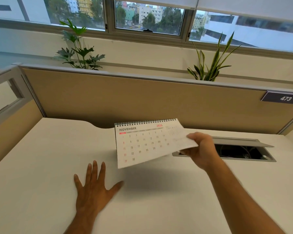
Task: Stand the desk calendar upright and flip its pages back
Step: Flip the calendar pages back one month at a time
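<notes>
A white spiral-bound desk calendar (145, 142) showing November 2026 is held above the cream desk (41, 166), tilted, with its wire binding at the far edge and a shadow under it. My right hand (200, 149) grips its right edge, thumb on top, fingers beneath. My left hand (93, 188) lies flat on the desk to the lower left of the calendar, fingers spread, holding nothing. The calendar's underside and stand are hidden.
A beige partition (142, 100) walls off the back of the desk, with a "473" plate (285, 98) at right. An open cable hatch (240, 149) is set into the desk behind my right hand. Two potted plants (79, 53) stand behind the partition.
</notes>
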